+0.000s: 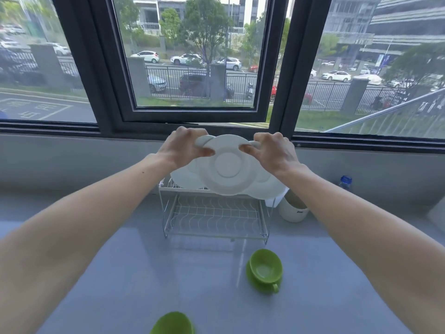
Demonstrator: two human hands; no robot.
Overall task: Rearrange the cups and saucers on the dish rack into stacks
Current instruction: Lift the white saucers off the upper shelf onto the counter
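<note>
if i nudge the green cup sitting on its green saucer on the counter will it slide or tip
The glossy green cup likely slides on its smooth green saucer rather than tipping; it looks wide and low. Its handle overhangs the rim, so a knock there may spin it.

Both hands, left and right, grip white saucers above dish rack.

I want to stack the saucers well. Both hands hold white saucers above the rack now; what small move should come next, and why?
Probably bring the hands together so the saucers lie on one another. The left hand and right hand each grip white saucers that overlap, fanned out, over the dish rack.
</note>
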